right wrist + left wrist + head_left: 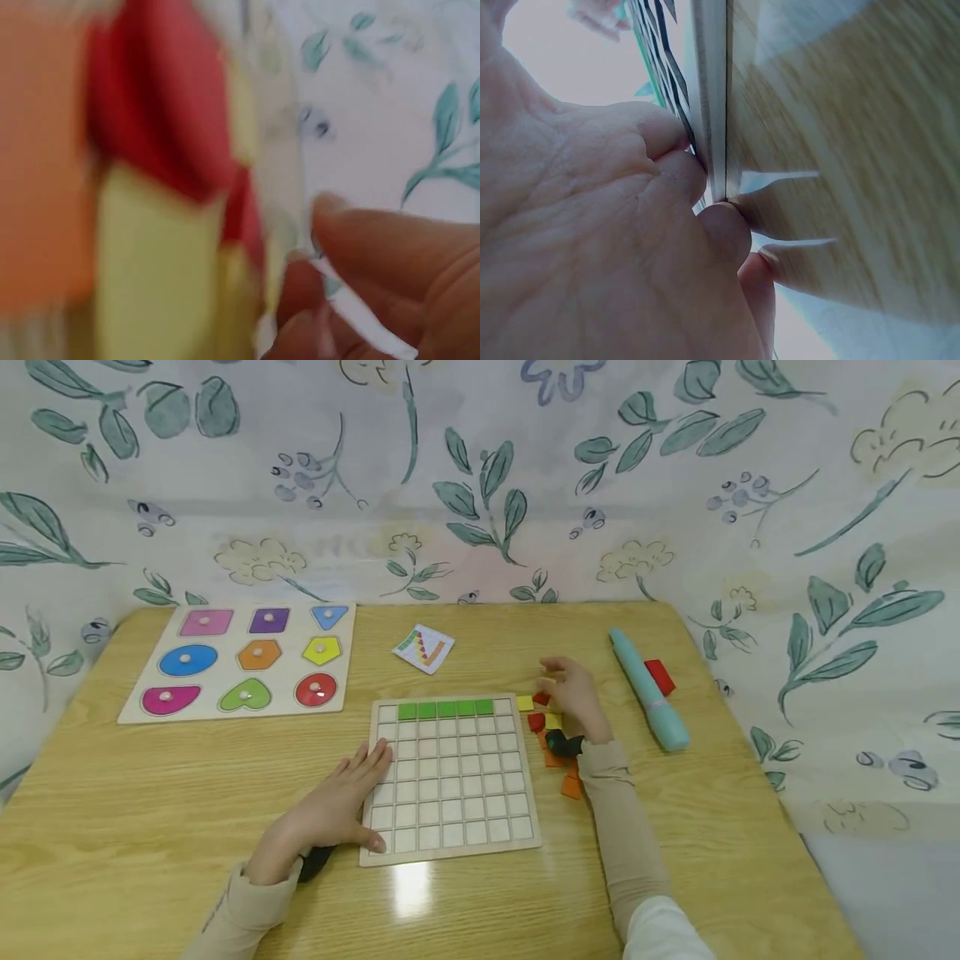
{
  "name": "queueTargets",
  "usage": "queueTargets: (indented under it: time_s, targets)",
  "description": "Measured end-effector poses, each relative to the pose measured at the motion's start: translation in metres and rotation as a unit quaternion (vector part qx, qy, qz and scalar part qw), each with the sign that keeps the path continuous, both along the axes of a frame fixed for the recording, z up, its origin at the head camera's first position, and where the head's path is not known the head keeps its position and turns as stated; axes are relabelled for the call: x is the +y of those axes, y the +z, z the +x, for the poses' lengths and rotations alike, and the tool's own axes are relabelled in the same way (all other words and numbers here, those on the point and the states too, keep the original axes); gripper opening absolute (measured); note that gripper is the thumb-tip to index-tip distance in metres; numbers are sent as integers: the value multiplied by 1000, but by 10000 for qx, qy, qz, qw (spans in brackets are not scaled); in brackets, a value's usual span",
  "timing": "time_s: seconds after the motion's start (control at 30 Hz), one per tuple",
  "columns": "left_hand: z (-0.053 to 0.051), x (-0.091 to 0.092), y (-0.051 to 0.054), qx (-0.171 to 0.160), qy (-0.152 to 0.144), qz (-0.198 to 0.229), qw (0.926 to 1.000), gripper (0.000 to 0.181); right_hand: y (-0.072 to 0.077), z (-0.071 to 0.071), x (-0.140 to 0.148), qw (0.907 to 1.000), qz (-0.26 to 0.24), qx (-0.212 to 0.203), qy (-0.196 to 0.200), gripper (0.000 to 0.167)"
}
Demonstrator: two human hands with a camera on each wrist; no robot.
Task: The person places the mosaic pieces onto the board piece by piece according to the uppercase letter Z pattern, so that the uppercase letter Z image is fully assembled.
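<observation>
A wooden grid board [450,853] lies on the table, with a row of several green square tiles [446,710] along its far edge. My left hand [333,806] rests on the board's left edge, fingers extended and thumb spread; the left wrist view has its fingertips against the board's side [712,97]. To the right of the board, my right hand [576,697] hovers by a loose pile of red tiles [536,722], yellow tiles [525,703] and orange tiles [572,787]. Its fingers are loosely bent, and the right wrist view reveals nothing between thumb [382,232] and fingers.
A shape puzzle board [225,681] with knobbed pieces occupies the far left. A small pattern card [424,648] lies behind the grid. On the right are a teal pen-shaped object [648,693] and a red piece [660,677]. Patterned fabric [480,527] hangs behind the table.
</observation>
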State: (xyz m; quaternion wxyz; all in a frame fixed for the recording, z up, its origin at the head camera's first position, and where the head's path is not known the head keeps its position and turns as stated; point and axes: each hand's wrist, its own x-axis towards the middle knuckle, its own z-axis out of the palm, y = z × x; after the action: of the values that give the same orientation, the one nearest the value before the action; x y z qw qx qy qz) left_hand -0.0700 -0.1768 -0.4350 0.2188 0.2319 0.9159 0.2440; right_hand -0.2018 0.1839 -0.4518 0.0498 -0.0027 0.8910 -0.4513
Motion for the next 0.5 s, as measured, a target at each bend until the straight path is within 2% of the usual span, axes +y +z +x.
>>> queueTargets:
  time_s: [0.13,0.33,0.5]
  targets:
    - [2,0,0,-8,41,28,10000,124,-5,0,6,9990,420,-174,-12,37]
    - [1,-1,-1,-12,34,53,10000,124,-2,0,4,9960,799,-388,-43,35]
    - [1,-2,-1,3,23,58,10000,125,-1,2,2,9964,812,-142,-197,26]
